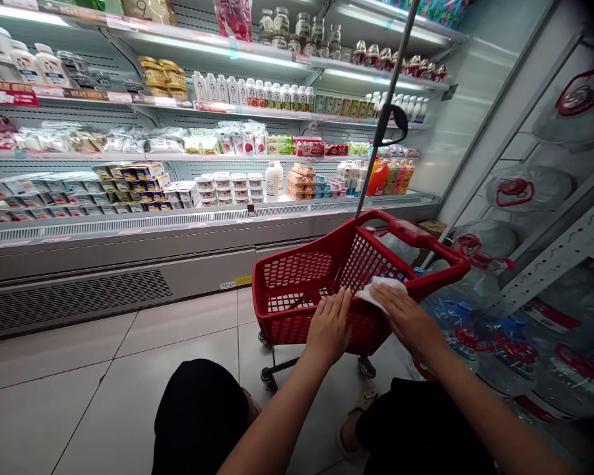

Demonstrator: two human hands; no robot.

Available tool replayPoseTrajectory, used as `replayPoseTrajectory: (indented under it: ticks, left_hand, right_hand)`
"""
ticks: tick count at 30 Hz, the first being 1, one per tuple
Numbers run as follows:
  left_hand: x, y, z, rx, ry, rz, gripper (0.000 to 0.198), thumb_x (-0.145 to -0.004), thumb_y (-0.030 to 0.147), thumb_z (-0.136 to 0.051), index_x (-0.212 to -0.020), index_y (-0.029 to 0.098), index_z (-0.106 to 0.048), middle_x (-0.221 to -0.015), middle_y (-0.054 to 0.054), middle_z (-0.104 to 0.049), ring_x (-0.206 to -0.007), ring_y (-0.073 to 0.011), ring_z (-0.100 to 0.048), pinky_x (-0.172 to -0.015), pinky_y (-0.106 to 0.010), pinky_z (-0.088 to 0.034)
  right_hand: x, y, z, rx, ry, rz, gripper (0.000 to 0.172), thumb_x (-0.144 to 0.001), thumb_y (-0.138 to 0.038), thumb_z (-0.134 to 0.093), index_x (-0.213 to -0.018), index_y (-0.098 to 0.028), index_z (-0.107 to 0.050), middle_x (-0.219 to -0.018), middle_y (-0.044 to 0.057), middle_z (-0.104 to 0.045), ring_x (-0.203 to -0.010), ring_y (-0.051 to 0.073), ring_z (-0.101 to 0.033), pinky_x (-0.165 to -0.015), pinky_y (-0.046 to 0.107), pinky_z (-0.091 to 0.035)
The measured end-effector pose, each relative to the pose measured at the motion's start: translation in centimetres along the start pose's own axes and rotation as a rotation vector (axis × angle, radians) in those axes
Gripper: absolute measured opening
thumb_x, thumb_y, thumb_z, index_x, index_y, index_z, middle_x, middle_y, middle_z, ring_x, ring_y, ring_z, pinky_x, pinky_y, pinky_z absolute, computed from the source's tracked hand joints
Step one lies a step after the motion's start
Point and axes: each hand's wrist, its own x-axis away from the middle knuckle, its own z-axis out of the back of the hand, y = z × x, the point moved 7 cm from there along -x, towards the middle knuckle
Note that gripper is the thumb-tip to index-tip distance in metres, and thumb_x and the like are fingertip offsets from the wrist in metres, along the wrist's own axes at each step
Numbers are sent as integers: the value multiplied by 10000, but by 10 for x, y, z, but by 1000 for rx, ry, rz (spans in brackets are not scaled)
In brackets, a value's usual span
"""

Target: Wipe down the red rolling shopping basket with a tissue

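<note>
A red plastic shopping cart with lattice sides stands before me on small wheels. My left hand is on the near rim of its basket, fingers closed over the edge. Farther right along the same rim, my right hand presses a white cloth or wipe against the red plastic; part of the cloth shows beyond the fingers. A grey pole with a black clip rises from the cart's far side. A small dark item lies in the basket, too small to name.
Behind the cart runs a refrigerated display case with shelves of bottles, tubs and cartons. On the right, a rack holds large water bottles with red handles. Pale floor tiles lie underneath. My knees are close to the cart.
</note>
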Motion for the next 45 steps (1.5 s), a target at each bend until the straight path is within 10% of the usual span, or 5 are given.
replayPoseTrajectory:
  ticks: [11, 20, 33, 40, 45]
  left_hand:
    - [-12, 22, -1, -112, -18, 190, 831, -972, 374, -626, -1668, 354, -172, -1666, -155, -354, -1330, -411, -530, -1077, -667, -412]
    - [-12, 37, -10, -101, -12, -42, 751, -961, 191, -469, -1665, 177, -209, -1725, -62, -225, -1517, -280, -368, -1201, -483, -388]
    - [-8, 37, -8, -155, -17, -26, 807, -928, 154, -462, -1675, 192, -160, -1726, -73, -214, -1476, -326, -425, -1047, -496, -529]
    - [-8, 31, -8, -143, 5, -11, 808, -931, 134, -460, -1677, 216, -158, -1735, -57, -172, -1508, -319, -383, -1127, -518, -474]
    - [-11, 30, -9, -139, -8, -8, 822, -935, 153, -494, -1678, 226, -151, -1735, -65, -165, -1493, -328, -411, -1108, -488, -491]
  right_hand:
    - [9, 14, 22, -23, -38, -55, 653, -1050, -211, -339, -1672, -291, -156, -1672, 22, -373, -1542, 216, -343, -1259, 462, -358]
    - [32, 87, 43, 48, 47, -286, 590, -1061, -265, -336, -1648, -247, -275, -1644, 69, -426, -1547, 244, -335, -1259, 512, -336]
    - [32, 96, 43, 62, 55, -262, 589, -1061, -263, -326, -1648, -258, -271, -1642, 77, -426, -1535, 245, -358, -1255, 536, -330]
    - [16, 30, 19, 6, -95, 4, 616, -1068, -233, -330, -1661, -319, -191, -1636, 16, -437, -1519, 187, -384, -1273, 485, -306]
    - [18, 76, 33, 97, -1, -171, 593, -1061, -260, -342, -1648, -295, -265, -1617, 52, -466, -1489, 231, -439, -1265, 525, -299]
